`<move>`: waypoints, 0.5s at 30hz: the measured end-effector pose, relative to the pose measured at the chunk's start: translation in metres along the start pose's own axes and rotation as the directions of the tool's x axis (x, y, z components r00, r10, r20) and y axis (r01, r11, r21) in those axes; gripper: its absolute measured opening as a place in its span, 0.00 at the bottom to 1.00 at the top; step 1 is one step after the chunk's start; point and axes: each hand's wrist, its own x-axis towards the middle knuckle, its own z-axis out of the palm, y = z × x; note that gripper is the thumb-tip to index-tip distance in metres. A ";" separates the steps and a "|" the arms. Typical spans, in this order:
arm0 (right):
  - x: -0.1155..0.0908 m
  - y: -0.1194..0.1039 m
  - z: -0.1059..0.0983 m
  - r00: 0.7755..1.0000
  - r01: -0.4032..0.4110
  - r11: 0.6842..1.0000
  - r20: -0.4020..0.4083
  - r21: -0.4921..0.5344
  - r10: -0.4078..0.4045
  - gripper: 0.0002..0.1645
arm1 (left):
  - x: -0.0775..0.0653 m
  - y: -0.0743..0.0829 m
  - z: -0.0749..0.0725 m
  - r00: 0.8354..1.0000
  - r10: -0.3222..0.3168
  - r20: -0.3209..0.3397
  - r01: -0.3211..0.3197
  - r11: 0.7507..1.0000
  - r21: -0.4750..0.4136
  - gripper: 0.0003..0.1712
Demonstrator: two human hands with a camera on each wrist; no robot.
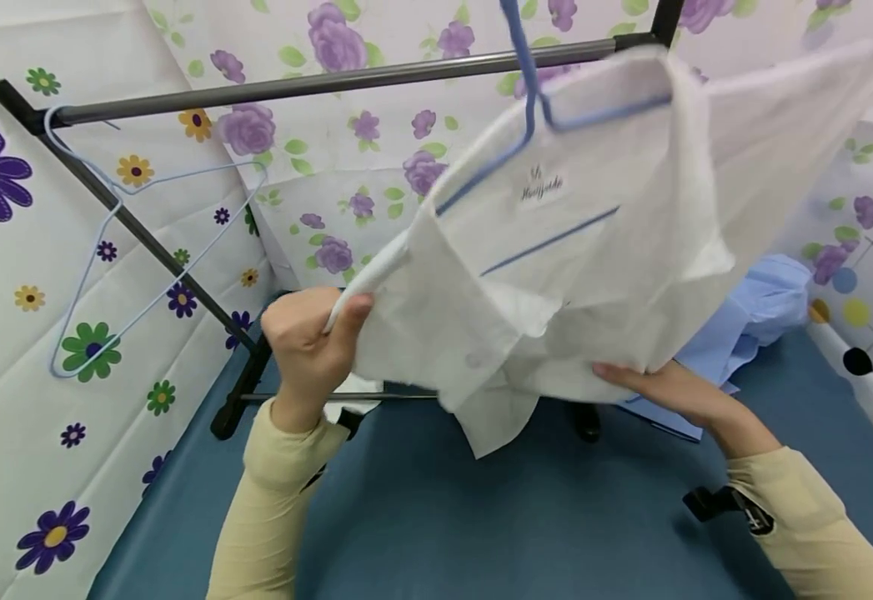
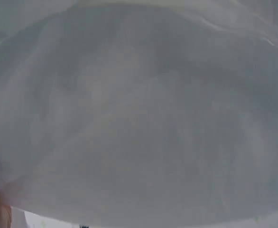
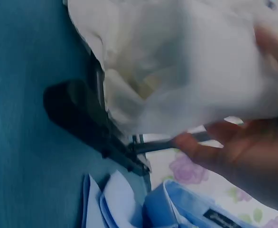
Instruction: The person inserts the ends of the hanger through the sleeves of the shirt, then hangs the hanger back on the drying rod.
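A white shirt (image 1: 511, 308) hangs on a blue hanger (image 1: 528, 83), its collar open and a small label inside. My left hand (image 1: 308, 346) grips the shirt's shoulder edge on the left, the thumb lying over the cloth. At the lower right, my right hand (image 1: 669, 392) holds the shirt's front edge, most of its fingers hidden behind the cloth. In the right wrist view, blurred white cloth lies between thumb and fingers (image 3: 196, 145). Cloth (image 2: 143, 123) fills nearly all of the left wrist view.
A dark metal rail (image 1: 331, 82) runs behind the shirt. From its left end hangs a bare blue hanger (image 1: 79, 275). Light blue folded clothing (image 1: 759, 308) lies at the right on the blue surface (image 1: 526, 517). Flower-patterned sheets (image 1: 376, 158) stand around.
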 end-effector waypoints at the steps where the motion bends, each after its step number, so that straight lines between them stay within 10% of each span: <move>1: 0.002 -0.002 0.001 1.000 -0.012 1.000 -0.027 0.002 0.012 0.37 | 0.004 0.000 0.007 1.000 -0.018 -0.009 0.018 1.000 -0.011 0.40; 15: 0.014 0.009 -0.007 0.966 0.054 0.980 -0.260 0.191 -0.003 0.35 | 0.081 0.018 0.092 0.979 -0.092 -0.182 0.043 0.965 -0.260 0.40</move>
